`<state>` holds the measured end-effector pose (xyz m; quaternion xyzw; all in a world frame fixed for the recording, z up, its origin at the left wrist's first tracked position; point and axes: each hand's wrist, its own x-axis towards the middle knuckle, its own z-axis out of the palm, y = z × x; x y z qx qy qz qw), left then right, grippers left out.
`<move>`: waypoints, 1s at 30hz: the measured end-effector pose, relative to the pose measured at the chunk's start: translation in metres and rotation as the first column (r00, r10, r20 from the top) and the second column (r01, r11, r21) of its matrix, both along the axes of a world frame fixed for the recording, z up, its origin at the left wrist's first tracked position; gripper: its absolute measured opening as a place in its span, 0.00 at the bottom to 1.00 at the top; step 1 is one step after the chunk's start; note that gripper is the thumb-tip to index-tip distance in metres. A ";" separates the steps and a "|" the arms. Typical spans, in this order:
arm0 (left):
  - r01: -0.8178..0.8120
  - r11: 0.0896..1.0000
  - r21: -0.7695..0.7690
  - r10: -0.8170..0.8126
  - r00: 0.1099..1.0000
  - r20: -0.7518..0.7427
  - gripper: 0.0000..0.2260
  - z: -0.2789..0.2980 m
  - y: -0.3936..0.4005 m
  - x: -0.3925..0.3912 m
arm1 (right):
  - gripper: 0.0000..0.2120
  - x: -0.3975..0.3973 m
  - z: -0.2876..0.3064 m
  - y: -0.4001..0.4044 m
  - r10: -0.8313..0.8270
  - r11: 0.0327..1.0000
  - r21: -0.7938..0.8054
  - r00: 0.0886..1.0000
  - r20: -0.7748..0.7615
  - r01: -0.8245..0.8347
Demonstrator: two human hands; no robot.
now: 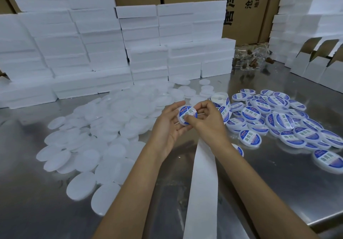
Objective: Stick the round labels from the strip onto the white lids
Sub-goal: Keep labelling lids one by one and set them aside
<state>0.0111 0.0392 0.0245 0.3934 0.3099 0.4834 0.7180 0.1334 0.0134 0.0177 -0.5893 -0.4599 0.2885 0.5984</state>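
**Ana:** Lids first, since they fill most of the worktop (269, 192): the unlabelled white lids (96, 127) spread from nine o'clock down to seven, and the finished labelled lids (278, 116) are heaped at three o'clock. Behind both, foam blocks (111, 43) stack up across twelve o'clock.

**Ben:** And the strip?

**Ana:** The spent backing strip (201, 183) runs from under the hands down to six o'clock and off the frame's lower edge. The label roll (221, 102) it feeds from stands just past the right hand, toward one o'clock.

**Ben:** Where is the lid being worked on?

**Ana:** At the centre. The left hand (169, 125) cradles one lid (187, 115), its fingers curled round the rim. The right hand (207, 119) has its thumb down on the round label (187, 116) and its other fingers bent over the far edge, so the person seems to be smoothing the label flat.

**Ben:** What could spoil it from here?

**Ana:** Pressing from one side only could trap a bubble or a crease, and a label set off centre would hang over the rim and lift later. The thumb hides the label's lower edge, so its seating there cannot be judged. The loose backing could also drag across the labelled heap or snag under a forearm and tug the roll over. Tossing the lid carelessly might slide it among the blank ones.
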 end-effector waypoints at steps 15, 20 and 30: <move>0.003 0.999 0.046 -0.002 1.000 -0.027 0.13 0.002 0.000 -0.001 | 0.18 -0.003 -0.006 -0.006 -0.152 0.987 0.105 0.941 0.303 0.126; 0.020 0.999 -0.047 -0.014 0.992 0.125 0.15 0.000 0.000 -0.002 | 0.34 0.001 -0.005 -0.007 -0.176 0.983 0.108 0.934 0.312 0.149; 0.120 0.990 -0.072 -0.107 0.981 0.160 0.13 0.005 -0.007 -0.001 | 0.12 0.008 -0.007 -0.004 -0.253 0.952 0.257 0.900 0.355 0.166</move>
